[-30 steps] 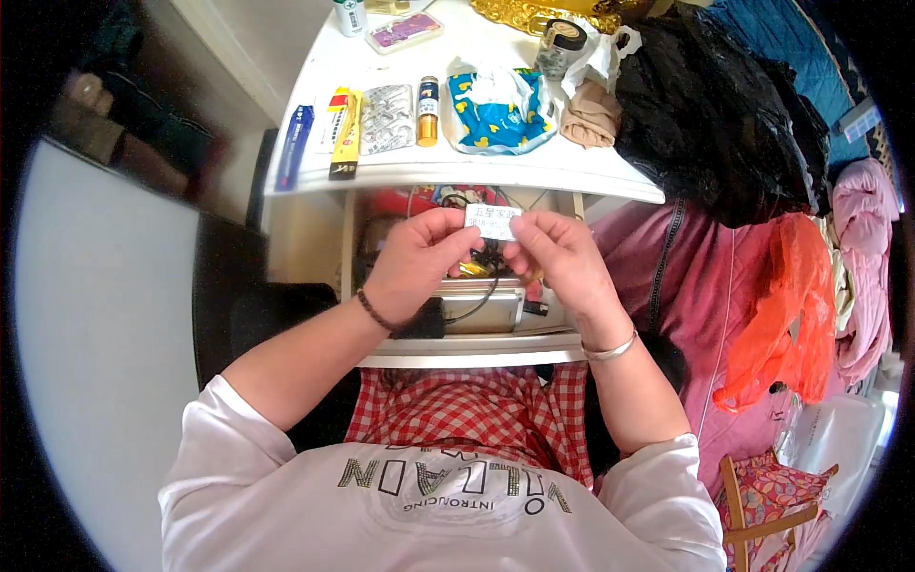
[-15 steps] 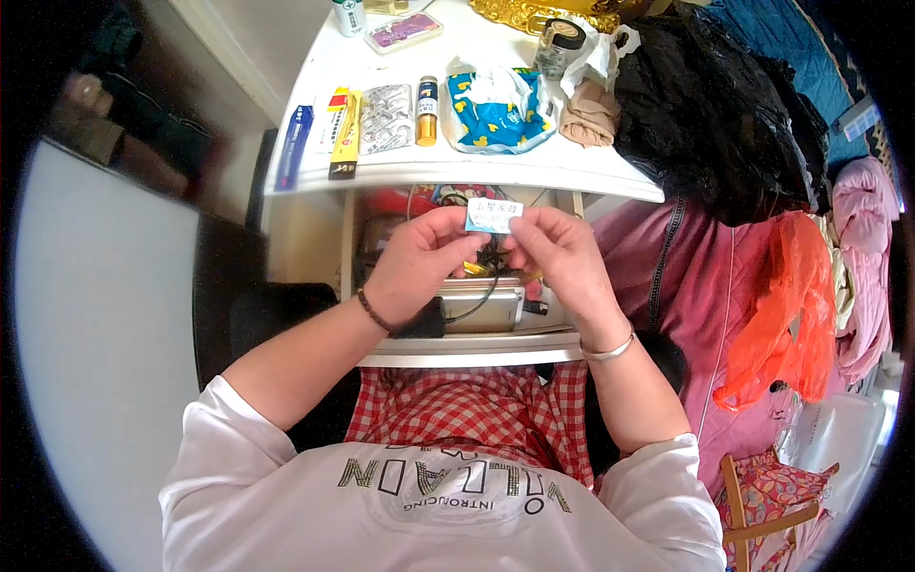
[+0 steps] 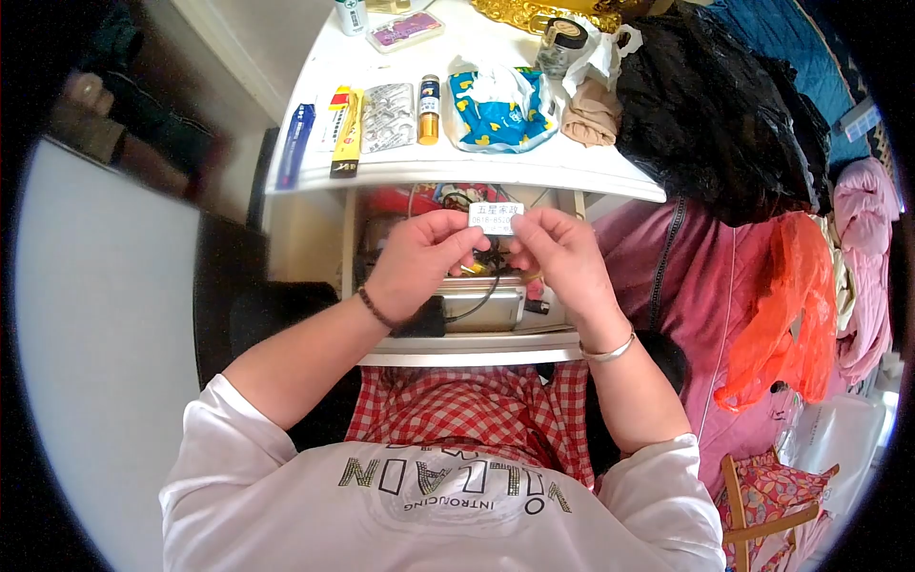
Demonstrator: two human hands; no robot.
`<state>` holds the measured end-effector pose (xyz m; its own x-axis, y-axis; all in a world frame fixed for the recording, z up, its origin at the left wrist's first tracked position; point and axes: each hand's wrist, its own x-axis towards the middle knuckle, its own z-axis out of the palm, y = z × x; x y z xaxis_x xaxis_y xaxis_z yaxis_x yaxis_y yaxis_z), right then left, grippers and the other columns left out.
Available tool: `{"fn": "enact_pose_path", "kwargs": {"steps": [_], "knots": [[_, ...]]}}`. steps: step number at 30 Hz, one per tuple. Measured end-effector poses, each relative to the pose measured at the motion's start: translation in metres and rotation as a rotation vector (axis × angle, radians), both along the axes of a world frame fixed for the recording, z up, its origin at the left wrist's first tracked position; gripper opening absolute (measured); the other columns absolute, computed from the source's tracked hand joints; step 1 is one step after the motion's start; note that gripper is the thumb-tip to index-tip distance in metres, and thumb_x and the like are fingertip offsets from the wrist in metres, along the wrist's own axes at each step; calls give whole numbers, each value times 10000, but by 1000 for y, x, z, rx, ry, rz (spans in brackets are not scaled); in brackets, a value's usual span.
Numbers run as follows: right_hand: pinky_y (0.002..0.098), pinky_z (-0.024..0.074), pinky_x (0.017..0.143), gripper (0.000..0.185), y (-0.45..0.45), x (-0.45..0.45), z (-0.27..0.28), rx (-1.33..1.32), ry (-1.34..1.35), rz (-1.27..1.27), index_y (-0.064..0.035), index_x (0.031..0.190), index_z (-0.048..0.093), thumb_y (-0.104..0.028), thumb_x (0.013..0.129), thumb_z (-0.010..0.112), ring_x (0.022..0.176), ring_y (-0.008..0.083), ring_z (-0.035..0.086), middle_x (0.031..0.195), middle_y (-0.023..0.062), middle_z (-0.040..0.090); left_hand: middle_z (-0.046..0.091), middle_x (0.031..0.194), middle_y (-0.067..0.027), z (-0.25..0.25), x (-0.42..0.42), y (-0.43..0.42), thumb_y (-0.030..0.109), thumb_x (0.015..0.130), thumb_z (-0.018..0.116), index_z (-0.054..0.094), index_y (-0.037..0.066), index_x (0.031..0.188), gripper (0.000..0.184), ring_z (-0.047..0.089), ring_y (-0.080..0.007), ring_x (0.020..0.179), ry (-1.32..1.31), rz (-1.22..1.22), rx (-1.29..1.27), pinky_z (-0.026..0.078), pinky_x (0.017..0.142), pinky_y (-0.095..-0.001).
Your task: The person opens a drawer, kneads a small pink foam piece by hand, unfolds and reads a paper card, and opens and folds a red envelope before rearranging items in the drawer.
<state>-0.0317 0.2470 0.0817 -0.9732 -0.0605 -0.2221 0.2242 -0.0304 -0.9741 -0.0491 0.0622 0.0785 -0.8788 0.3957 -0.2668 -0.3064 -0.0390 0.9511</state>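
Between my two hands is a small white card (image 3: 495,215) with printed characters and a row of digits. My left hand (image 3: 426,259) pinches its left edge between thumb and fingers. At the right edge, my right hand (image 3: 559,250) grips it the same way, covering the end of the digits. Both hands are over an open drawer (image 3: 467,361). Inside lie dark cables (image 3: 498,262), a flat silver-white device (image 3: 491,310) and other small items, partly hidden by my hands.
On the white tabletop (image 3: 400,172) stand a blue tissue pack (image 3: 496,110), a small yellow-capped bottle (image 3: 429,110), narrow boxes (image 3: 345,133), a jar (image 3: 560,48) and a folded beige cloth (image 3: 591,114). A black plastic bag (image 3: 715,105) and a red bag (image 3: 786,315) lie to the right.
The card has turned or tilted so its face shows plain white with clearer print, where a bluish lower part showed before. Both hands stay nearly in place.
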Motion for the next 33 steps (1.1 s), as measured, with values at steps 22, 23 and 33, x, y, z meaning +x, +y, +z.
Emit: {"fn": "enact_pose_path", "kwargs": {"steps": [22,23,33], "knots": [[145,322,388,175,7,-3,-1,-112,-176,104,-47,821,620,-195,886,553,519,16,469,645,-31,559,593,764,4,-10,-3,-3,161,918,509,599,16,963,177,500,-51,630,-55,64,134,414,587,-183],[147,317,378,180,7,-3,-3,-84,-186,93,-50,824,620,-205,887,555,513,15,467,645,-31,558,600,780,2,-11,-3,-3,156,916,509,597,15,974,176,504,-52,636,-70,74,143,415,586,-186],[151,305,358,191,7,-2,-1,-64,-179,78,-56,817,606,-227,889,556,497,13,445,634,-36,540,607,804,-1,-17,-5,-6,148,920,500,600,10,1005,190,510,-54,650,-66,19,203,417,592,-190]]}}
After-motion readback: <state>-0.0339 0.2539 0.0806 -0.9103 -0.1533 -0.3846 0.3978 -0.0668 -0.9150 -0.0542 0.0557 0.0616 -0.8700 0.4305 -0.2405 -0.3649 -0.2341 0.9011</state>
